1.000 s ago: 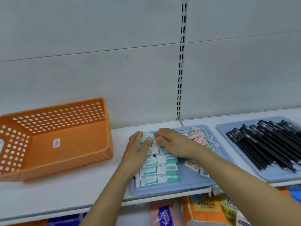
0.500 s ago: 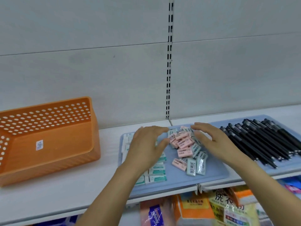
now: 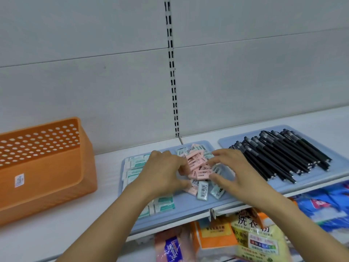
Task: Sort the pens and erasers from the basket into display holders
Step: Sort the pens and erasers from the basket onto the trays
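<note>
White shelf (image 3: 56, 229) runs across the frame. Orange perforated basket (image 3: 43, 167) sits on it at left, tipped on its side. Two pale blue trays lie flat at right: the right tray (image 3: 336, 176) carries a heap of black pens (image 3: 283, 154), laid roughly parallel; the left tray (image 3: 188, 210) carries the erasers. White-and-teal sleeved erasers (image 3: 163, 203) sit in neat rows on that tray's left part, partly under the left forearm. Loose pile of pink and pale green erasers (image 3: 198, 167) sits mid-tray. Left hand (image 3: 162, 173) and right hand (image 3: 234, 171) flank the pile, fingers spread and curved inward, fingertips touching the pile's edges; cannot tell if any eraser is actually pinched. Bagged goods (image 3: 251, 241) show on the shelf below.
</note>
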Available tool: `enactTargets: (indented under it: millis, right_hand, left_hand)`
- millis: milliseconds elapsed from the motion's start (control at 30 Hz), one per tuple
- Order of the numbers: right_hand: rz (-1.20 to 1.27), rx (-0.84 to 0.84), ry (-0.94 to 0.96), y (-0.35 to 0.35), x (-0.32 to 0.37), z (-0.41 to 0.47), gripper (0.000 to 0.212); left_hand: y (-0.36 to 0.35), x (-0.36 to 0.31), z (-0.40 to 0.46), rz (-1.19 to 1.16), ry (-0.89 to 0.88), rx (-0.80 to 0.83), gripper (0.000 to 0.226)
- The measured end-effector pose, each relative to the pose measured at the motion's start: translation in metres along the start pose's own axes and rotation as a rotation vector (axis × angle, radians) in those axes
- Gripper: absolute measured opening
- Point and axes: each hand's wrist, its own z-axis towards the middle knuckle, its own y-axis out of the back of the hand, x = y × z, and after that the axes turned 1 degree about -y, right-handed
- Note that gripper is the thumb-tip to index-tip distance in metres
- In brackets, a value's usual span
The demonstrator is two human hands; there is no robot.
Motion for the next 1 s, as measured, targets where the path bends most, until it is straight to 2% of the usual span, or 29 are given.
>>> enactTargets:
  millis: [100,467,567,667,800,900,1000]
  right_hand:
    - [0.009,-0.001,-0.015,0.000,-0.002,-0.005,0.023]
    - [0.090,-0.057,-0.069,0.002,-0.010,-0.017,0.015]
    - [0.152,-0.113,-0.024,0.005,-0.004,-0.019,0.020]
    - [0.219,-0.024,0.069,0.009,0.005,-0.020,0.037]
    - [0.178,0.073,0.066,0.008,0.002,-0.023,0.031]
    - [0.071,0.069,0.070,0.004,-0.003,-0.027,0.027]
    - [0.013,0.065,0.057,0.010,-0.007,-0.027,0.024]
  left_hand:
    - [-0.004,-0.008,-0.004,0.045,-0.053,0.066,0.029]
    - [0.019,-0.016,-0.008,0.181,-0.074,0.062,0.030]
    - [0.026,-0.024,-0.013,0.004,-0.032,-0.001,0.028]
    - [0.018,-0.043,-0.015,-0.180,-0.022,-0.014,0.027]
    - [-0.003,-0.055,-0.015,-0.300,0.030,-0.057,0.027]
    - [-0.017,-0.059,-0.017,-0.198,0.060,-0.146,0.024]
    - [-0.026,-0.065,-0.018,0.043,0.114,-0.175,0.037]
